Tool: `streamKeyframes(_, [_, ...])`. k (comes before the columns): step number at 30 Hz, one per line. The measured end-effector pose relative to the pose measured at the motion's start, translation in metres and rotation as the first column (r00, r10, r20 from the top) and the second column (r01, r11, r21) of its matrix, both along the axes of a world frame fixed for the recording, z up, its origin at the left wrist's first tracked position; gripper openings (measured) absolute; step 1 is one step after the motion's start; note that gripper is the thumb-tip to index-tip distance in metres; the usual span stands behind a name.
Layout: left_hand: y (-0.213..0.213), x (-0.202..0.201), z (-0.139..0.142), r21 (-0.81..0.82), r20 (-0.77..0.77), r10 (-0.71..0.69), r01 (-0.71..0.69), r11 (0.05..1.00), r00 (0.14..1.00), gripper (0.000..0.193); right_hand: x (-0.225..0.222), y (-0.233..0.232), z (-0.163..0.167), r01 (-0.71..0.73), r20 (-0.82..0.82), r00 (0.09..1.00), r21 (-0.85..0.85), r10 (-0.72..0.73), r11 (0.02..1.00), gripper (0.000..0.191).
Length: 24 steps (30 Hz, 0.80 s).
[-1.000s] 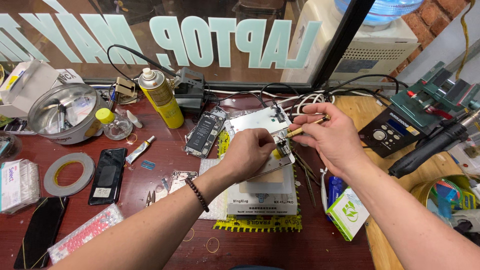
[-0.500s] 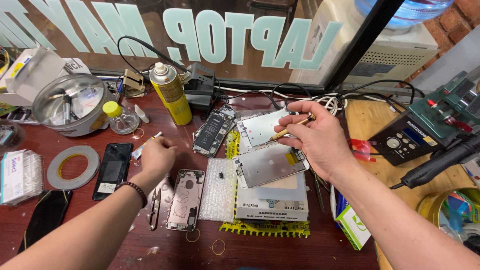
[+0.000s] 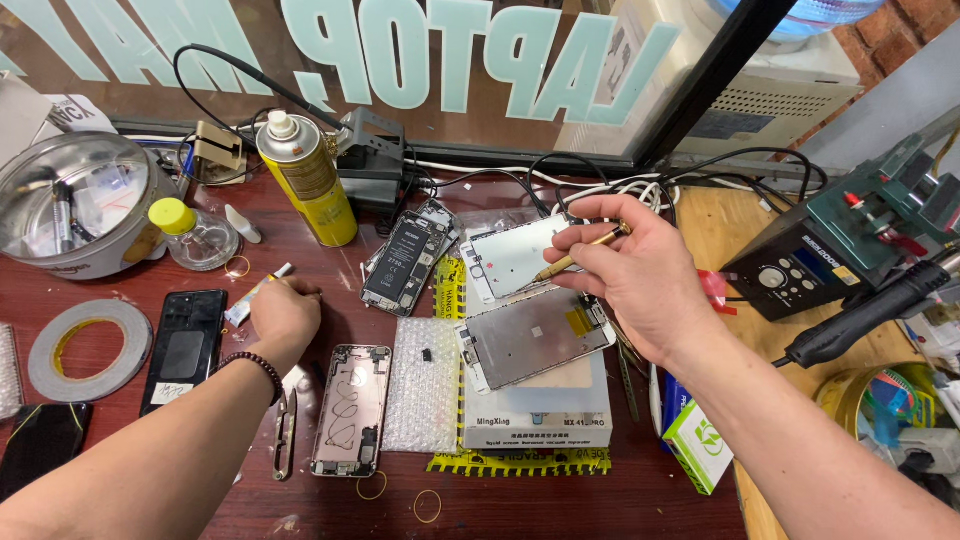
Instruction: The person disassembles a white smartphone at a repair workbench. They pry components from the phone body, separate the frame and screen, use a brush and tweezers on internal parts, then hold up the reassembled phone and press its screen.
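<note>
Right hand [image 3: 640,275] pinches brass-coloured tool [image 3: 578,252] above metal screen plate [image 3: 535,335] | left hand [image 3: 285,310] closed on small white tube [image 3: 255,293] | around: yellow spray can [image 3: 305,180], black phone [image 3: 185,345], opened phone body [image 3: 350,410] | tool long axis runs lower-left to upper-right, tip lower-left, projecting from fingers.

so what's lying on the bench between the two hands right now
In the head view, an opened phone showing its battery lies between the left hand and the right hand, with a white screen panel beside it. Lower down sits bubble wrap.
</note>
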<state>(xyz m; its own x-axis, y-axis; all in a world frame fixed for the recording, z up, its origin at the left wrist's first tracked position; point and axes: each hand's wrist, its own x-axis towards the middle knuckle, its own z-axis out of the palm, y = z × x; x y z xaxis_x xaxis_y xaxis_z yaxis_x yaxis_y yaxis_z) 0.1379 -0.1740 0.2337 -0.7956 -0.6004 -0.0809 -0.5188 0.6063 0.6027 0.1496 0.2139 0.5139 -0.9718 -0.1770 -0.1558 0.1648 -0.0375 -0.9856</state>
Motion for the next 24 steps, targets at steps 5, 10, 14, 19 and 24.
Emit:
streamKeyframes(5, [0.001, 0.001, -0.001, 0.031, -0.026, 0.018, -0.017, 0.999, 1.000, 0.013, -0.005, -0.003, 0.001, -0.015, -0.003, 1.000, -0.021, 0.015, 1.000, 0.036])
streamKeyframes(10, [0.004, 0.002, 0.004, 0.044, -0.012, 0.047, -0.047, 0.998, 0.999, 0.013, -0.008, -0.002, 0.002, -0.013, -0.017, 1.000, -0.008, 0.013, 1.000, 0.036])
streamKeyframes(14, [0.002, 0.002, 0.005, 0.048, 0.011, 0.047, -0.048, 0.998, 0.999, 0.015, -0.011, 0.001, 0.000, 0.009, -0.017, 1.000, -0.062, -0.010, 0.998, 0.038])
streamKeyframes(19, [0.003, 0.003, 0.007, 0.040, 0.011, 0.053, -0.054, 0.998, 0.999, 0.014, -0.007, 0.012, 0.002, 0.064, -0.009, 0.998, -0.050, -0.065, 0.997, 0.039])
streamKeyframes(24, [0.006, 0.005, 0.021, 0.106, 0.066, 0.098, -0.104, 0.989, 0.993, 0.016, -0.003, 0.024, 0.001, 0.088, -0.014, 0.996, -0.093, -0.090, 0.992, 0.035])
